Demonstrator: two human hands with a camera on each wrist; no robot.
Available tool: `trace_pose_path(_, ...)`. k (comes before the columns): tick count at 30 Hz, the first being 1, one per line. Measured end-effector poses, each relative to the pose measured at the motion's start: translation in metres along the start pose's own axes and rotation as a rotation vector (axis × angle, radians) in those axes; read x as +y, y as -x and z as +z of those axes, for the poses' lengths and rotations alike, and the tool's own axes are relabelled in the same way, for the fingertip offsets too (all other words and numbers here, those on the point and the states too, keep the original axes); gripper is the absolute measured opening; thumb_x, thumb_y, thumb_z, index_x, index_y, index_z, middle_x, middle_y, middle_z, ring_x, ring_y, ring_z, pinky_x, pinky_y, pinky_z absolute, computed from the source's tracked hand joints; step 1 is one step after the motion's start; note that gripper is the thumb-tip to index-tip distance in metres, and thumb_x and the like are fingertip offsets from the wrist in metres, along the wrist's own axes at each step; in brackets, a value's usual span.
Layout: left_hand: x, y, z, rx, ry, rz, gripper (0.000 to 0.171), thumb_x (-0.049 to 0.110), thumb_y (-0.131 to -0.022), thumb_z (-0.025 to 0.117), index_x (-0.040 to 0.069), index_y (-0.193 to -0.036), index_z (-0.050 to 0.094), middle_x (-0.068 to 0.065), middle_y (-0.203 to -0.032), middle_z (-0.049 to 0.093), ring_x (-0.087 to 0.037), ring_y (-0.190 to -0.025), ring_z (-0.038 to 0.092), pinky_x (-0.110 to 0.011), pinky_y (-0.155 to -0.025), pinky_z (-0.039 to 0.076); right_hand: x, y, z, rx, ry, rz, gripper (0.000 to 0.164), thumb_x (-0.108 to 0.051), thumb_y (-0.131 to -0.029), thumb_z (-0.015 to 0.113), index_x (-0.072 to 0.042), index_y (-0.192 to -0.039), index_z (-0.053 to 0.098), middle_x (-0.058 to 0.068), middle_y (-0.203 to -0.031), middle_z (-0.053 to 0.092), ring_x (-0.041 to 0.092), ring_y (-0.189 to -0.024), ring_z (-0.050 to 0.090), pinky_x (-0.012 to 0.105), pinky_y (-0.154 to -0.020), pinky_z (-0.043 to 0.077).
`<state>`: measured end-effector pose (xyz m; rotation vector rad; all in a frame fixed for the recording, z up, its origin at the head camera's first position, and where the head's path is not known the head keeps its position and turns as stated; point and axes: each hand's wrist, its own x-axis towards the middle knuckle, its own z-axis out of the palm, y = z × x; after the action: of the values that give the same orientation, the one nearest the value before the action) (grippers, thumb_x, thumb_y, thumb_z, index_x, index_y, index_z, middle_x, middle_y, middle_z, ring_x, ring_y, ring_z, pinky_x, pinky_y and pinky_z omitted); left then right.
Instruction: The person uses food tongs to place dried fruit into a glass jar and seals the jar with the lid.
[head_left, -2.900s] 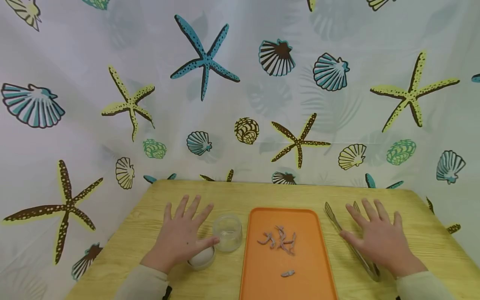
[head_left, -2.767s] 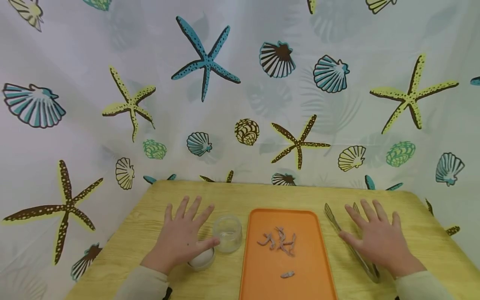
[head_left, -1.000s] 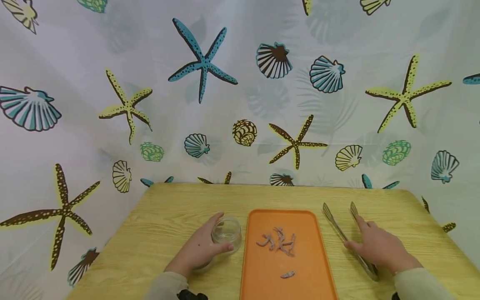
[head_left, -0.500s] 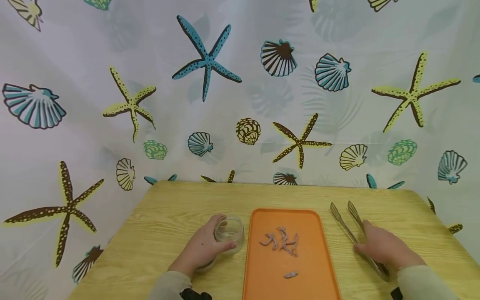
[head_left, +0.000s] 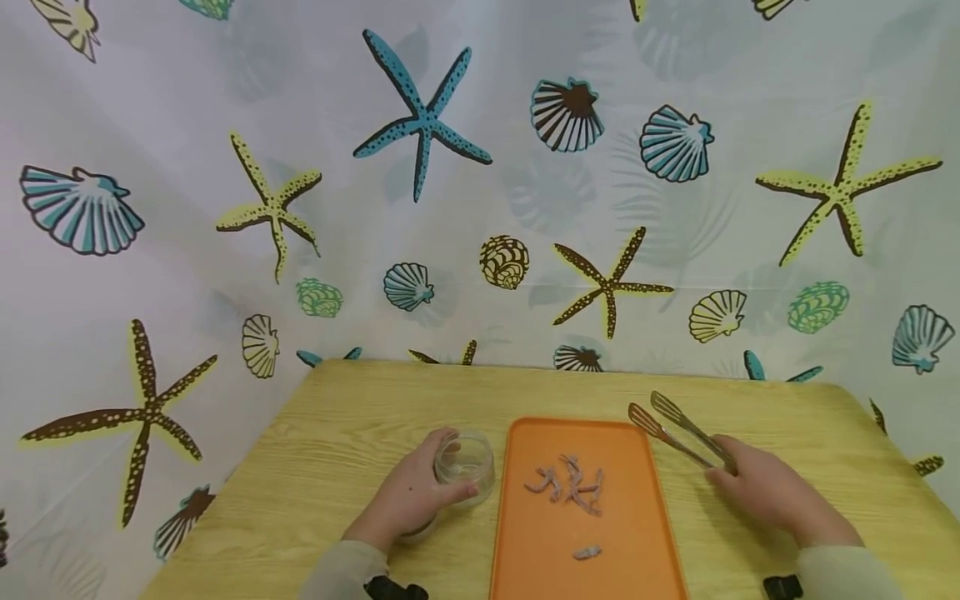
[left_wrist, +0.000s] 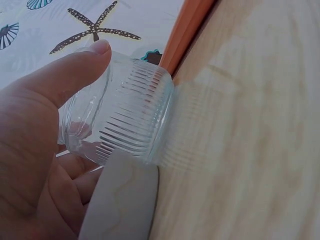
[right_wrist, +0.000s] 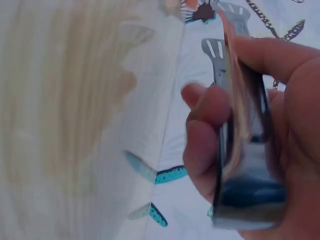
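Observation:
A clear glass jar (head_left: 467,468) stands just left of the orange tray (head_left: 551,571), its mouth upward. My left hand (head_left: 412,492) grips it from the left, thumb in front and fingers round the back; the left wrist view shows the jar's ribbed wall (left_wrist: 132,112) against the wood. My right hand (head_left: 772,483) holds metal tongs (head_left: 693,433) by their arms, thumb on one side and curled fingers on the other. The slotted tong heads are apart, pointing at the tray's far right corner. Several greyish-pink shrivelled strips (head_left: 573,487) lie on the tray, with one short piece (head_left: 587,552) nearer me.
A small white round dish (left_wrist: 122,195) sits close beside the jar, mostly hidden under my left hand in the head view. Wooden tabletop (head_left: 352,408) surrounds the tray. A patterned curtain (head_left: 450,217) with starfish and shells hangs behind the table's far edge.
From spread above the table, my left hand has come to the jar and gripped it. My right hand has taken hold of the tongs, lifted them and swung their heads left toward the tray.

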<state>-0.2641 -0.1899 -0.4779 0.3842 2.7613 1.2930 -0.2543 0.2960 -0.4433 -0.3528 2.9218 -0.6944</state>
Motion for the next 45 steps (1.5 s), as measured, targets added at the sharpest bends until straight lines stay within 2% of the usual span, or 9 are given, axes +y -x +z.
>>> trace_pose_path(5,-0.002,0.003,0.0,-0.001,-0.019,-0.007,0.095,0.058,-0.082,0.08,0.017,-0.156,0.037,-0.002,-0.145,0.056,-0.03,-0.136,0.048,-0.058,-0.108,0.037,-0.016,0.006,0.006,0.0,-0.054,-0.087,0.062,-0.036,-0.103,0.06,0.001,-0.15,0.042,0.027,-0.137,0.057,0.04,-0.116,0.062,0.06,-0.09,0.049)
trace_pose_path(10,0.0,0.002,-0.005,0.011,-0.028,-0.014,0.092,0.058,-0.081,0.08,0.021,-0.154,0.039,0.001,-0.145,0.055,-0.029,-0.136,0.048,-0.058,-0.108,0.038,-0.037,0.004,0.004,0.019,-0.075,-0.17,0.061,-0.039,-0.105,0.057,-0.006,-0.154,0.042,0.021,-0.141,0.056,0.037,-0.118,0.061,0.059,-0.092,0.049)
trace_pose_path(15,0.003,0.002,-0.007,0.003,-0.014,-0.019,0.093,0.055,-0.081,0.081,0.02,-0.155,0.038,-0.001,-0.146,0.055,-0.03,-0.136,0.048,-0.058,-0.108,0.038,-0.056,0.005,0.005,-0.054,-0.094,-0.204,0.06,-0.039,-0.104,0.058,-0.015,-0.157,0.041,0.014,-0.147,0.053,0.034,-0.123,0.06,0.056,-0.097,0.049)
trace_pose_path(18,0.004,0.002,-0.007,0.0,-0.011,-0.018,0.093,0.054,-0.082,0.082,0.02,-0.156,0.037,-0.002,-0.146,0.055,-0.029,-0.136,0.047,-0.057,-0.108,0.038,-0.064,0.006,0.006,-0.089,-0.092,-0.228,0.059,-0.04,-0.103,0.059,-0.019,-0.156,0.043,0.013,-0.147,0.053,0.034,-0.124,0.059,0.055,-0.097,0.049)
trace_pose_path(25,0.005,-0.001,-0.008,0.014,-0.018,-0.018,0.094,0.055,-0.081,0.082,0.018,-0.156,0.037,-0.001,-0.146,0.055,-0.029,-0.136,0.048,-0.058,-0.108,0.038,-0.077,0.005,0.012,-0.106,-0.06,-0.273,0.053,-0.036,-0.101,0.063,-0.026,-0.151,0.051,0.007,-0.136,0.063,0.031,-0.121,0.061,0.055,-0.095,0.05)
trace_pose_path(32,0.005,0.002,-0.004,0.0,0.007,-0.026,0.094,0.053,-0.082,0.082,0.017,-0.156,0.037,-0.004,-0.147,0.054,-0.032,-0.136,0.047,-0.059,-0.108,0.037,-0.083,0.006,0.023,-0.123,-0.027,-0.32,0.05,-0.034,-0.101,0.064,-0.023,-0.149,0.054,0.005,-0.135,0.064,0.03,-0.118,0.063,0.053,-0.093,0.052)
trace_pose_path(38,0.004,0.002,-0.001,0.001,0.003,-0.032,0.095,0.053,-0.082,0.082,0.017,-0.157,0.036,-0.003,-0.147,0.054,-0.03,-0.136,0.047,-0.058,-0.108,0.037,-0.085,0.007,0.027,-0.115,0.009,-0.302,0.049,-0.032,-0.1,0.066,-0.02,-0.147,0.057,0.006,-0.133,0.065,0.031,-0.116,0.064,0.054,-0.092,0.052)
trace_pose_path(45,0.002,0.001,0.001,-0.002,0.005,-0.038,0.096,0.054,-0.081,0.082,0.017,-0.157,0.035,-0.003,-0.147,0.054,-0.031,-0.136,0.047,-0.058,-0.108,0.037,-0.084,0.007,0.03,-0.118,0.038,-0.323,0.049,-0.033,-0.1,0.066,-0.021,-0.147,0.057,0.004,-0.131,0.067,0.028,-0.11,0.066,0.052,-0.088,0.053)
